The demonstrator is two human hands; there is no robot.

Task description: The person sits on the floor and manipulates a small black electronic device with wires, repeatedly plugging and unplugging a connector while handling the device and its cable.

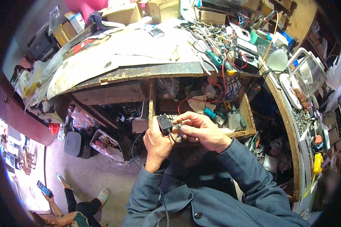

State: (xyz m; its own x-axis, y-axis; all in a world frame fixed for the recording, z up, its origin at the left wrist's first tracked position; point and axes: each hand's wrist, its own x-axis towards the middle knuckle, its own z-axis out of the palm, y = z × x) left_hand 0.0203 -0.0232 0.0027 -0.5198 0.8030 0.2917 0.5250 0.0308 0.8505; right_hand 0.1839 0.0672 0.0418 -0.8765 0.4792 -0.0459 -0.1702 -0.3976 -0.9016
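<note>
A small black power adapter [164, 124] is in my left hand [157, 146], its fingers wrapped round it, over the front of an open drawer. From its lower end a thin black cord [172, 137] curves toward my right hand [204, 132]. The right thumb and forefinger are pinched together at the cord, just beside the adapter. Part of what lies between the two hands is hidden by the fingers. A thin dark cable [134, 150] hangs down left of my left wrist.
The open wooden drawer [247, 113] holds a teal-handled screwdriver [209, 112] and a red wire. Pliers [174, 53], more screwdrivers and tangled parts lie on the white-covered bench [132, 41]. At lower left a seated person holds a phone [44, 188]; a black bin [75, 145] stands nearby.
</note>
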